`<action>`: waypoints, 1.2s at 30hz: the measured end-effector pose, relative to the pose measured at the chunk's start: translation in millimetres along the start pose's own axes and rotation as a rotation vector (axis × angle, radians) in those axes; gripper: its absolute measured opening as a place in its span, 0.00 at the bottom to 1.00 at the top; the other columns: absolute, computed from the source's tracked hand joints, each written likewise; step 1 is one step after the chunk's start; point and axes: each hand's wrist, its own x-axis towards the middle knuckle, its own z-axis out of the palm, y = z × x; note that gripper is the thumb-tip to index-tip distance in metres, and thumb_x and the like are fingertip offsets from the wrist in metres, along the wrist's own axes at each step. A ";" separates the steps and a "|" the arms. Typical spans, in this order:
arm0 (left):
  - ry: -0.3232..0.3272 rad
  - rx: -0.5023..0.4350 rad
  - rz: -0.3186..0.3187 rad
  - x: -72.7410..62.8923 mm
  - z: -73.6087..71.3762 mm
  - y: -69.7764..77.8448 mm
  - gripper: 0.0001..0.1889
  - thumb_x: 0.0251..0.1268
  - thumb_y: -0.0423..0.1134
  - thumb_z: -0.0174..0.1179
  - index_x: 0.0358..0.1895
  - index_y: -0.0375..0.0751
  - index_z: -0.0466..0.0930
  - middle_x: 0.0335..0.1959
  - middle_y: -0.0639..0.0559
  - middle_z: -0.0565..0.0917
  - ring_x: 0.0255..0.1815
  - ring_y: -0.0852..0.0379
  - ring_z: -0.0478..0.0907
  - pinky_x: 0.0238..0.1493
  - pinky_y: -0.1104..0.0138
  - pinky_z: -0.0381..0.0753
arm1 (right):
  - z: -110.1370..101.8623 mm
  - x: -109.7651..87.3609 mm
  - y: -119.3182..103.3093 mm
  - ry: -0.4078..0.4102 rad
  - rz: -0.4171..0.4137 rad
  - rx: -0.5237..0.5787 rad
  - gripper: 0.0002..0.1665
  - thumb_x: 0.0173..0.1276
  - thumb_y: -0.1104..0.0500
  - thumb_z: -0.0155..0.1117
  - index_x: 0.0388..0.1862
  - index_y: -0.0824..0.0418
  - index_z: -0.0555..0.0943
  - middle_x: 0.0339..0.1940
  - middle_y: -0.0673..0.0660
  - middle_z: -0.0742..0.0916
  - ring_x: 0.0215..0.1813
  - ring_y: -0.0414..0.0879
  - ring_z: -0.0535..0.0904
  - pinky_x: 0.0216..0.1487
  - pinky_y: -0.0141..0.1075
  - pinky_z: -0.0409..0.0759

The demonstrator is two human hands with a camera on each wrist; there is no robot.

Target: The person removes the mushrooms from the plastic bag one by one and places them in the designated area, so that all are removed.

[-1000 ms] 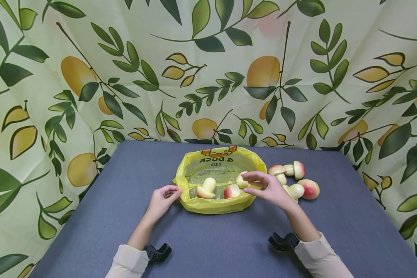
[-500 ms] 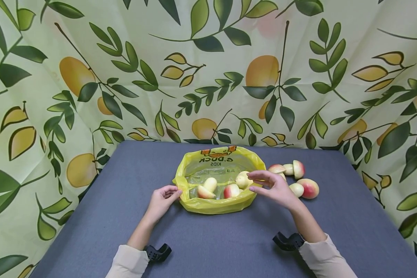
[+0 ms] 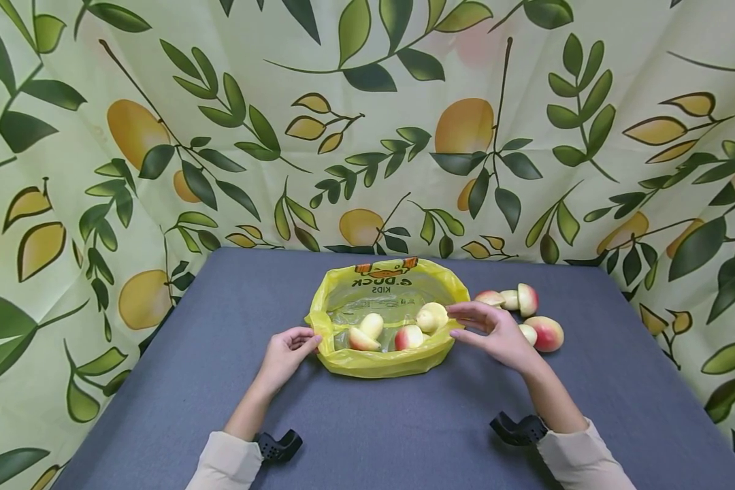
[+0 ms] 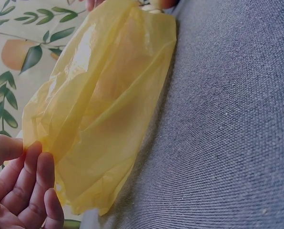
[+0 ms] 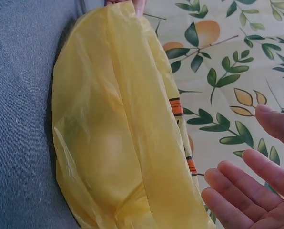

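Observation:
A yellow plastic bag (image 3: 373,367) sits on the table with its mouth spread wide. Inside lie toy-like mushrooms: one with its pale stem up (image 3: 365,333), one with a red cap (image 3: 407,337), and a pale one (image 3: 431,317) near the right rim. My left hand (image 3: 289,355) pinches the bag's left rim between thumb and fingers, also plain in the left wrist view. My right hand (image 3: 493,335) hovers at the right rim, fingers extended and holding nothing; the right wrist view shows those fingers (image 5: 242,191) apart from the bag.
Right of the bag several more mushrooms lie on the blue-grey table (image 3: 367,435), including a red-capped one (image 3: 519,299) and a rounder red one (image 3: 546,333). My right hand partly hides this group. A leaf-and-fruit patterned cloth (image 3: 367,136) hangs behind the table.
My right hand has drawn back to the right, off the pale mushroom inside the bag, which shows more fully now. My left hand keeps its place on the rim.

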 end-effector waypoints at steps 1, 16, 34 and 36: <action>0.001 0.000 -0.002 0.1 0.2 -0.1 0.09 0.62 0.31 0.63 0.40 0.25 0.81 0.33 0.36 0.86 0.28 0.66 0.81 0.36 0.71 0.82 | -1.0 -0.7 -0.2 0.000 0.003 -0.002 0.22 0.60 0.67 0.68 0.54 0.71 0.77 0.48 0.30 0.83 0.53 0.29 0.82 0.54 0.24 0.79; -0.003 -0.008 0.005 0.6 1.2 -2.1 0.10 0.61 0.31 0.63 0.40 0.25 0.81 0.32 0.36 0.86 0.28 0.66 0.81 0.36 0.72 0.82 | -16.8 -13.0 3.8 0.041 0.065 -0.065 0.23 0.61 0.65 0.69 0.55 0.69 0.77 0.51 0.53 0.85 0.51 0.25 0.81 0.51 0.19 0.78; 0.012 0.009 -0.010 1.3 1.5 -1.9 0.09 0.61 0.31 0.64 0.39 0.25 0.82 0.32 0.37 0.86 0.28 0.66 0.81 0.36 0.71 0.82 | -26.4 -22.7 6.5 0.078 0.086 -0.027 0.24 0.61 0.68 0.68 0.55 0.75 0.75 0.46 0.31 0.83 0.49 0.22 0.80 0.50 0.18 0.78; 0.012 0.009 -0.011 1.2 1.5 -1.6 0.09 0.61 0.31 0.64 0.39 0.26 0.82 0.32 0.37 0.86 0.28 0.66 0.81 0.36 0.72 0.82 | -27.7 -24.5 7.1 0.081 0.087 -0.015 0.24 0.61 0.68 0.67 0.55 0.76 0.74 0.46 0.29 0.83 0.49 0.21 0.80 0.49 0.17 0.77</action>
